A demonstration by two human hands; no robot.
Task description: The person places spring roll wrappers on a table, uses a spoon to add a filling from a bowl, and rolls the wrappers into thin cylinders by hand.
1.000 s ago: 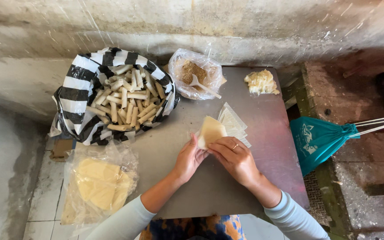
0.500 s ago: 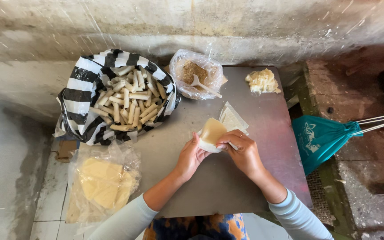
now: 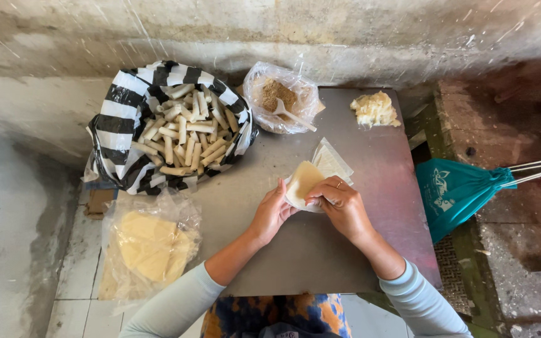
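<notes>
My left hand and my right hand meet over the middle of a grey metal table. Between them they hold a pale, thin pastry wrapper, partly folded, its lower edge under my right fingers. Just beyond it a small stack of flat white wrappers lies on the table. A ring shows on my right hand.
A black-and-white striped bag holds several finished pale rolls at the left. A clear bag of brown filling with a spoon sits behind. A yellowish lump lies far right. A plastic bag of wrappers lies on the floor, a teal bag at right.
Both hands have lifted the wrapper off the stack and drawn it closer together; my right fingers now curl over its lower edge, folding it.
</notes>
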